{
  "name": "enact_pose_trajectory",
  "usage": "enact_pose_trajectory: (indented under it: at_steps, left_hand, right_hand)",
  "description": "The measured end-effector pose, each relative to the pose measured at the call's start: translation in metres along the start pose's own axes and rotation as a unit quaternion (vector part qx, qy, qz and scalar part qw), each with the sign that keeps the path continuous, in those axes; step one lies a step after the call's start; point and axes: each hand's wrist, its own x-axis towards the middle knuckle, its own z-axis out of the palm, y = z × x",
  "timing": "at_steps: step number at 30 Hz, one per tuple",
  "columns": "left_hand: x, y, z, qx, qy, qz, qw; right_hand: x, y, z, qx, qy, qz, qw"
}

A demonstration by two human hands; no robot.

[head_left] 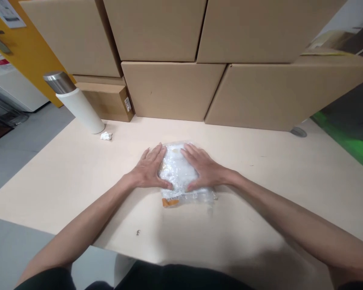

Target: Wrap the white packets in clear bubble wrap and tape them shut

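Note:
A package wrapped in clear bubble wrap (179, 171) lies flat near the middle of the light wooden table (245, 225). What is inside looks pale, but the wrap hides its kind. A strip of orange-brown tape (170, 202) shows at its near left corner, and loose wrap spreads out along the near edge. Flanking the package, my left hand (149, 168) rests on its left edge with the fingers stretched out. My right hand (203, 167) lies over its right side, fingers spread and thumb toward me.
Stacked cardboard boxes (172, 90) form a wall along the table's back. At the back left stand a white bottle (80, 108) with a metal cap and a smaller box (109, 102). A crumpled white scrap (106, 136) lies beside the bottle.

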Motion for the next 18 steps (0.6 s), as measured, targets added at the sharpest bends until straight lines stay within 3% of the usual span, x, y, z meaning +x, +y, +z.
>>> enact_pose_trajectory:
  at_steps: [13,18]
  left_hand:
    - [0.001,-0.001,0.001,0.074,-0.046,-0.004,0.996]
    - [0.004,0.001,-0.002,0.096,-0.067,-0.024,0.993]
  right_hand:
    - [-0.003,-0.002,0.003,0.004,-0.017,0.030,0.999]
    - [-0.008,-0.006,0.008,0.011,0.011,0.059,0.998]
